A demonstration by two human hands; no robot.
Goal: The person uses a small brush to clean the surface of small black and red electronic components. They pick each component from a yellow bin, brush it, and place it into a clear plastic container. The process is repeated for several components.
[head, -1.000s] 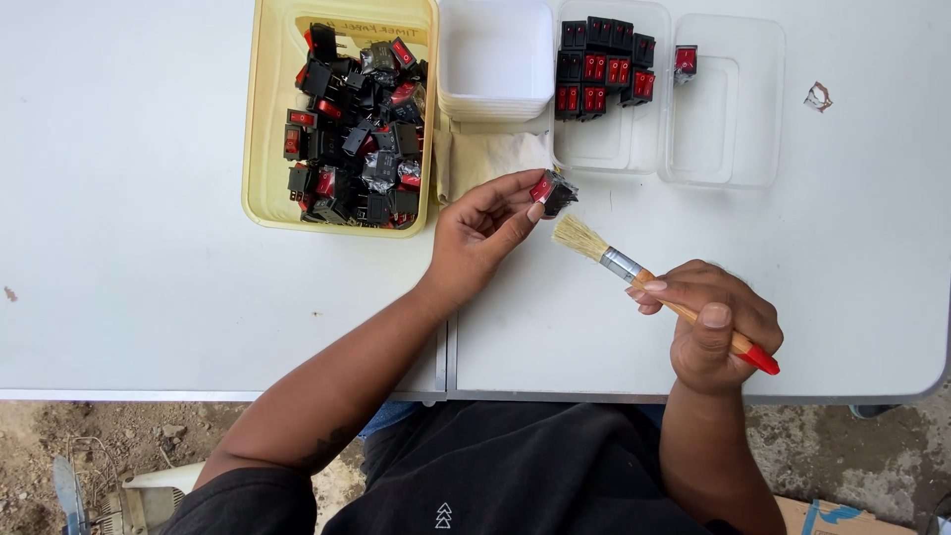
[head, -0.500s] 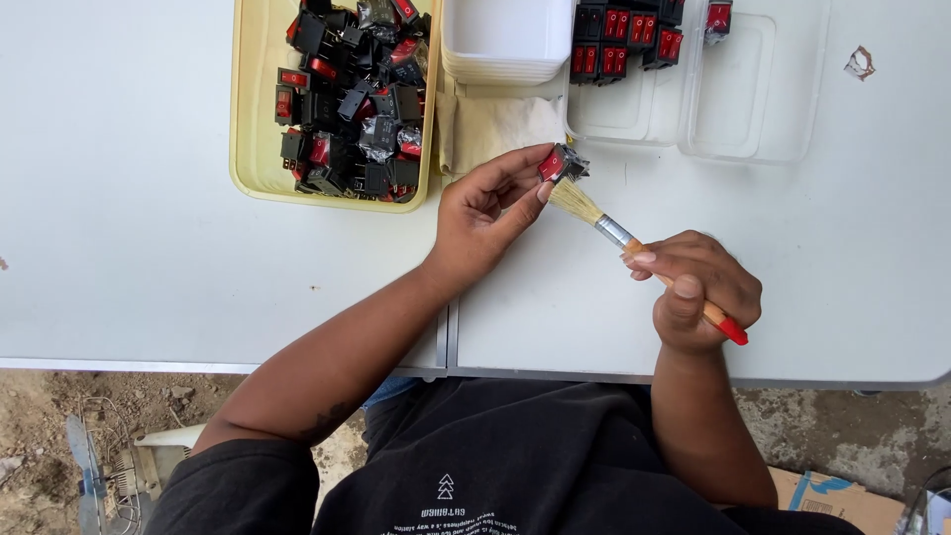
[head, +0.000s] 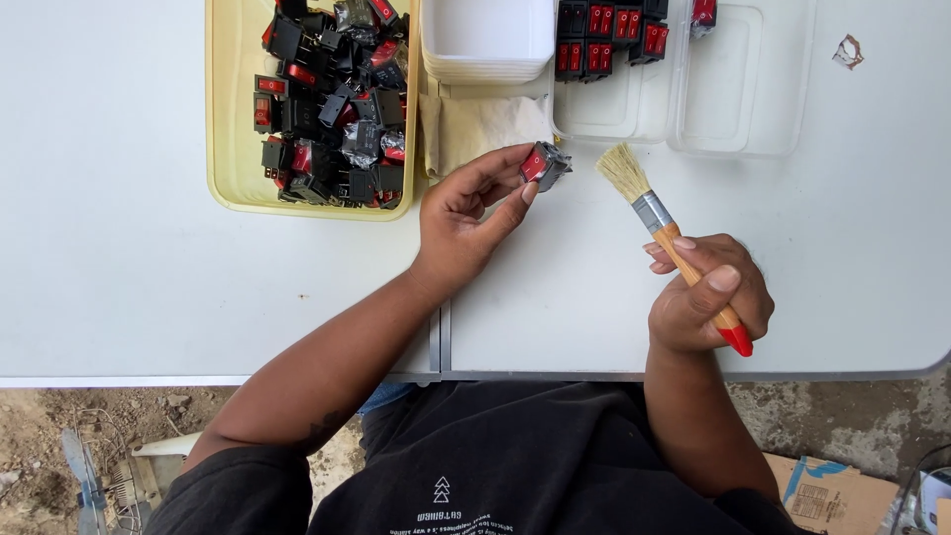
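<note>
A red-and-black rocker switch [head: 544, 164] is pinched between thumb and fingertips of the left hand [head: 466, 213], held above the white table [head: 129, 248]. A round bristle brush [head: 674, 246] is gripped in the closed right hand [head: 708, 297], its bristles just beside the switch, not touching. A small number of switches are seen ranked in the clear tray [head: 634, 109]. The yellow bin [head: 226, 119] is judged well filled with loose switches; most of the work is judged outstanding.
</note>
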